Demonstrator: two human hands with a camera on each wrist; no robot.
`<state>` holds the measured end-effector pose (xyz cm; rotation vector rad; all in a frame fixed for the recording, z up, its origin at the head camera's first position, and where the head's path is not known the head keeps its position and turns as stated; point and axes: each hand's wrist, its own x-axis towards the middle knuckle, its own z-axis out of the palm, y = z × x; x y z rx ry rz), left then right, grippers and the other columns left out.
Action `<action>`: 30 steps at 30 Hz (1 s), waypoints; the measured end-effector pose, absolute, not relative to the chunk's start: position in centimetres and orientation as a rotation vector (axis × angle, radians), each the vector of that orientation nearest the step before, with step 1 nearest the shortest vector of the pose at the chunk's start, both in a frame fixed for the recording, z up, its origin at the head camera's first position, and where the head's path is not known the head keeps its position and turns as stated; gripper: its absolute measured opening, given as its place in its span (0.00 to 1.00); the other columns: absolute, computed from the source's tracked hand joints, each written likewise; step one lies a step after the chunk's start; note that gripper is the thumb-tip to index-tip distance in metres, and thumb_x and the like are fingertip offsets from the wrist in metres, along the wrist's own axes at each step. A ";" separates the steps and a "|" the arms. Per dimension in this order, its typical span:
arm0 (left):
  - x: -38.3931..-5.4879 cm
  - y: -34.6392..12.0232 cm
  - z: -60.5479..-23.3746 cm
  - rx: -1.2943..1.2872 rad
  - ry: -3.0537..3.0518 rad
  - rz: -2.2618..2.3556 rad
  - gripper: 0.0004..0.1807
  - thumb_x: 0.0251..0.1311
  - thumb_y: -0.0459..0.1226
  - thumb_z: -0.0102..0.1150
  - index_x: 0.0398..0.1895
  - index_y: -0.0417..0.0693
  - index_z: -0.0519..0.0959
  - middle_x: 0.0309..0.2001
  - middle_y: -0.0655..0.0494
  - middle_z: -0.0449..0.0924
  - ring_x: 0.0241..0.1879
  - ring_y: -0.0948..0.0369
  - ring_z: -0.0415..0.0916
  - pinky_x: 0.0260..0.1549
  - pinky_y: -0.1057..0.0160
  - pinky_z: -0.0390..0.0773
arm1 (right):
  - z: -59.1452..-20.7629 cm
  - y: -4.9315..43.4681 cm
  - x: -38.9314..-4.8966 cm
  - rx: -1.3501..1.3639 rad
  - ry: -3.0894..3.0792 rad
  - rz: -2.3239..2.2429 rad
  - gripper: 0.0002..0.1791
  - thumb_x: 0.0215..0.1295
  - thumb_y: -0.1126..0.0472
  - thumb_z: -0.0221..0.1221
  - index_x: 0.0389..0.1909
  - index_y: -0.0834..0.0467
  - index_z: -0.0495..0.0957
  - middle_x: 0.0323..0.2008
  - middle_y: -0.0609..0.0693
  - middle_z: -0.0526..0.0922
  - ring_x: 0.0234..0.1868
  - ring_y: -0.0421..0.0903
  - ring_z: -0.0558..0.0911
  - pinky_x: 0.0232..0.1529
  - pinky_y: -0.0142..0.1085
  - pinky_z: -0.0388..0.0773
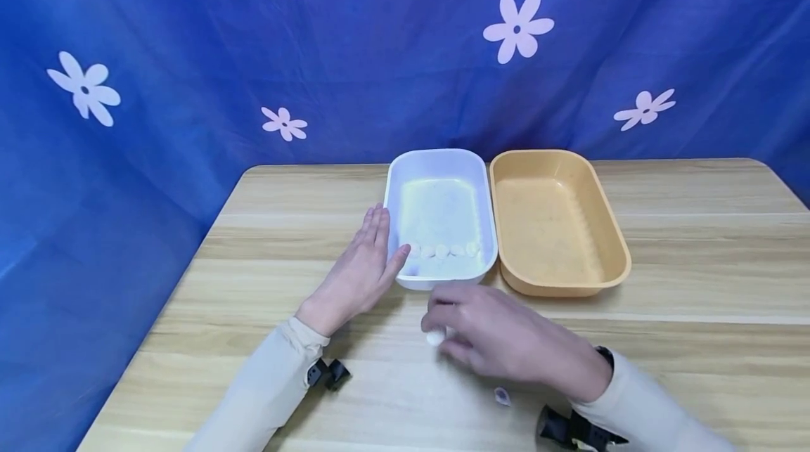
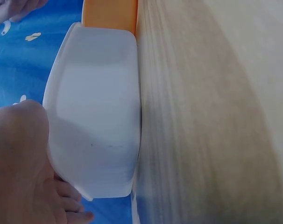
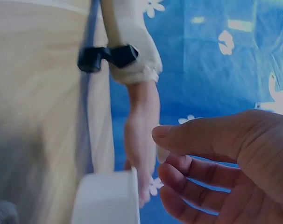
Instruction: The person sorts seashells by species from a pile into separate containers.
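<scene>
My right hand (image 1: 500,336) pinches a small white round piece (image 1: 435,337) between thumb and fingertips, just in front of the white bin (image 1: 443,282). In the right wrist view the same piece (image 3: 162,153) looks thin and pale; its exact kind cannot be told. My left hand (image 1: 361,266) lies along the bin's left side, fingers straight and thumb over the rim. Seen from the left wrist, the white bin (image 2: 95,107) stands beside that hand. Several small white round pieces (image 1: 442,251) lie in a row inside the bin, towards its near end.
An orange bin (image 1: 563,289) stands against the white bin's right side. On the wooden table (image 1: 709,367) a small whitish piece (image 1: 502,396) lies below my right hand. A blue flowered cloth (image 1: 405,51) hangs behind the table. Each wrist carries a black camera mount.
</scene>
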<state>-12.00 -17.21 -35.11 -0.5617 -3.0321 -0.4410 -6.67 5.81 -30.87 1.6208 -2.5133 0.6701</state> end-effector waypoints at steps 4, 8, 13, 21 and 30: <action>-12.0 -17.3 -35.1 -0.568 -3.021 -0.445 0.41 0.75 0.54 0.25 0.72 0.25 0.41 0.73 0.30 0.38 0.74 0.44 0.35 0.72 0.50 0.45 | -30.3 5.9 -8.1 1.484 -2.556 0.715 0.09 0.53 0.67 0.68 0.37 0.57 0.84 0.35 0.45 0.79 0.35 0.38 0.78 0.37 0.31 0.79; -11.9 -17.4 -35.2 -0.567 -3.019 -0.455 0.41 0.75 0.54 0.26 0.72 0.25 0.42 0.73 0.30 0.39 0.74 0.43 0.37 0.72 0.49 0.46 | -30.0 5.5 -9.8 1.367 -2.614 0.674 0.09 0.51 0.68 0.68 0.35 0.58 0.85 0.33 0.45 0.80 0.33 0.40 0.78 0.37 0.33 0.80; -11.9 -17.4 -35.4 -0.565 -3.009 -0.455 0.41 0.75 0.54 0.28 0.72 0.24 0.43 0.73 0.29 0.40 0.74 0.43 0.38 0.72 0.49 0.47 | -29.8 4.7 -12.2 1.287 -2.710 0.576 0.09 0.50 0.69 0.68 0.34 0.59 0.85 0.32 0.47 0.80 0.32 0.43 0.78 0.37 0.36 0.79; -12.0 -17.3 -35.2 -0.578 -2.988 -0.461 0.41 0.75 0.53 0.31 0.71 0.24 0.44 0.73 0.29 0.42 0.74 0.43 0.39 0.72 0.51 0.45 | -30.5 3.5 -15.9 1.057 -2.877 0.544 0.09 0.51 0.70 0.65 0.35 0.61 0.85 0.34 0.52 0.82 0.35 0.48 0.79 0.37 0.39 0.79; -12.1 -17.2 -35.1 -0.571 -3.017 -0.448 0.41 0.75 0.54 0.28 0.72 0.25 0.43 0.73 0.30 0.40 0.74 0.43 0.38 0.72 0.51 0.46 | -32.4 3.3 -17.5 0.869 -3.024 0.569 0.08 0.52 0.67 0.68 0.35 0.60 0.85 0.34 0.52 0.81 0.36 0.48 0.78 0.37 0.40 0.78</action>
